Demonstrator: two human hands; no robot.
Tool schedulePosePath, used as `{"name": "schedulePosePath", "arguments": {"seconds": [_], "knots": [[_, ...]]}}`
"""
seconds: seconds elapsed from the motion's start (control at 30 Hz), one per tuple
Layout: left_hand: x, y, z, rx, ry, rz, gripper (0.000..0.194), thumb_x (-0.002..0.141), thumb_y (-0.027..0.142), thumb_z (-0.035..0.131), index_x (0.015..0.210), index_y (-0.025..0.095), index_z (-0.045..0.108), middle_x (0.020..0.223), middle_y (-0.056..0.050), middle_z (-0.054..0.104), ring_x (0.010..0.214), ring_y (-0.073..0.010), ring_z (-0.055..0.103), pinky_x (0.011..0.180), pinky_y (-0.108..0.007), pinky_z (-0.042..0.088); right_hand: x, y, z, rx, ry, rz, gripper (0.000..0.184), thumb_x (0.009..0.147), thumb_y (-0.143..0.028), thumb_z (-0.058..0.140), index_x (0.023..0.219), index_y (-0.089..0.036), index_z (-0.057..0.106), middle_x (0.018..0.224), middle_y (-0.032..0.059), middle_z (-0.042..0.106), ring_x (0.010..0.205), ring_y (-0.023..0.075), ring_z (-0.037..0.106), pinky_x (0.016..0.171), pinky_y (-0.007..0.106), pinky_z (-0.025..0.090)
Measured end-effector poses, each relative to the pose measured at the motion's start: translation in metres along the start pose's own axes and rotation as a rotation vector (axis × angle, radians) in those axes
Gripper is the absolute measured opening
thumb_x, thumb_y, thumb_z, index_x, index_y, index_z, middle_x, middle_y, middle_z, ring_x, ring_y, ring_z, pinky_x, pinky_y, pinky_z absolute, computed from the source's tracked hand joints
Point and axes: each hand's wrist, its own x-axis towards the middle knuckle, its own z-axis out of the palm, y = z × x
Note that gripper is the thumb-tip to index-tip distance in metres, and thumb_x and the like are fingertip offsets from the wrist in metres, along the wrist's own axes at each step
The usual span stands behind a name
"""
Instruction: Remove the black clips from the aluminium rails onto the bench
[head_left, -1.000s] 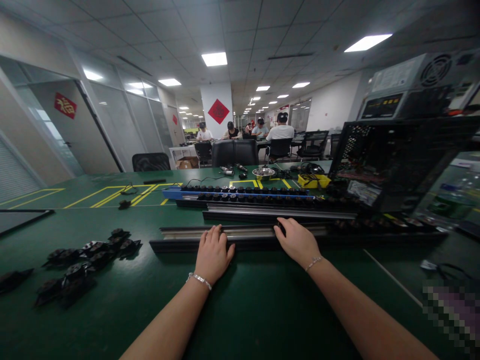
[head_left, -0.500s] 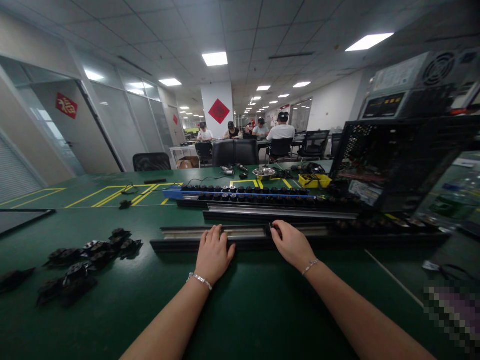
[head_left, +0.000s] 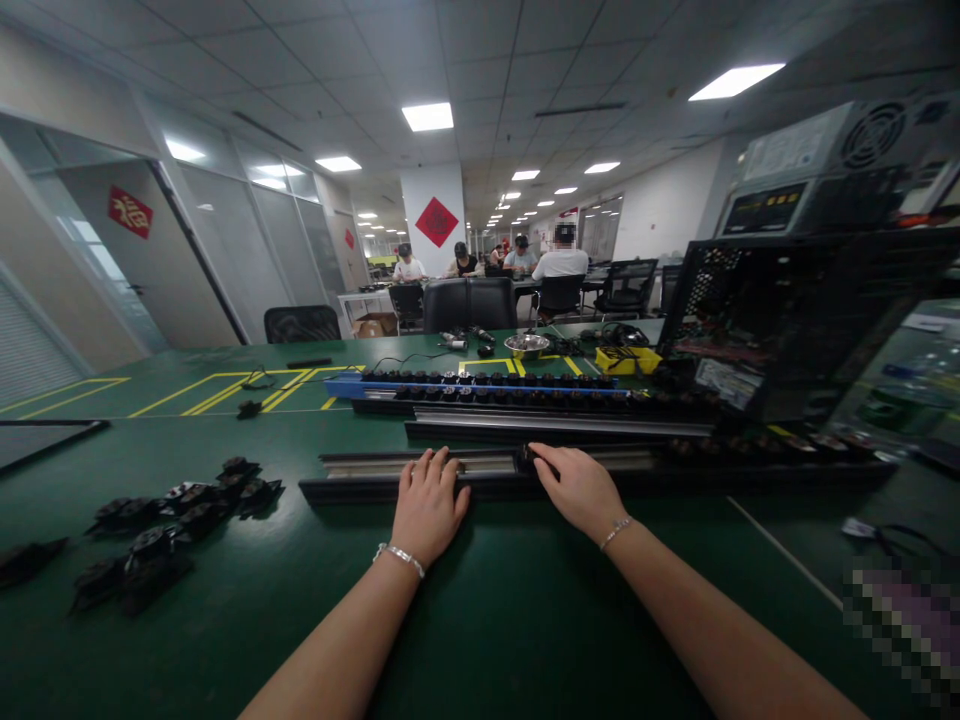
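A long black rail [head_left: 345,490] with a pale metal channel lies crosswise on the green table in front of me. My left hand [head_left: 429,505] holds its left half, fingers over the top and thumb at the near side. At the rail's middle, my right hand [head_left: 581,485] has its fingertips on a small round black module [head_left: 523,458] sitting in the channel; the fingers hide part of it. Several similar black modules [head_left: 750,448] fill the rail's right end. More loose black modules [head_left: 154,540] lie in a group on the table to the left.
Behind the rail lie another rail [head_left: 555,428] and a blue strip [head_left: 349,386] beside rows of black modules. A metal bowl [head_left: 527,345], a yellow tray [head_left: 628,362] and an open computer case [head_left: 810,300] stand farther back. People [head_left: 562,262] sit at distant tables.
My right hand has moved left along the rail, and the small black module has shifted left with it. My left hand stays in place.
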Motion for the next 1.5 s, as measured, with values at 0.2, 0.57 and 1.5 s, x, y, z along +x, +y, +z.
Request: {"name": "schedulePosePath", "arguments": {"seconds": [0.2, 0.57, 1.5], "knots": [[0.000, 0.003, 0.001, -0.012, 0.013, 0.011, 0.040, 0.088, 0.039, 0.039, 0.122, 0.022, 0.053, 0.133, -0.008, 0.052, 0.128, -0.0268, 0.038, 0.106, -0.051, 0.027, 0.000, -0.001, 0.005, 0.026, -0.001, -0.044, 0.038, 0.091, -0.030, 0.036, 0.120, -0.021, 0.058, 0.108, 0.0041, 0.067, 0.101, 0.0173, 0.057, 0.090, 0.031, 0.044], [0.002, 0.017, 0.001, -0.075, -0.053, 0.176, 0.043, 0.083, 0.026, 0.044, 0.126, 0.020, 0.048, 0.138, -0.008, 0.047, 0.132, -0.0248, 0.032, 0.110, -0.050, 0.021, 0.001, -0.004, 0.016, 0.000, -0.033, -0.147, 0.041, 0.091, -0.028, 0.034, 0.127, -0.018, 0.052, 0.110, 0.0075, 0.066, 0.102, 0.0184, 0.058, 0.092, 0.034, 0.041], [0.017, 0.055, 0.000, 0.022, -0.232, 0.003, 0.067, 0.077, 0.044, 0.053, 0.137, 0.048, 0.026, 0.148, -0.007, 0.030, 0.133, -0.0404, 0.023, 0.097, -0.072, 0.013, -0.005, -0.006, 0.026, -0.156, 0.027, -0.187, 0.048, 0.079, -0.029, 0.049, 0.125, -0.015, 0.051, 0.130, 0.0118, 0.051, 0.123, 0.0244, 0.040, 0.108, 0.042, 0.021]]}}
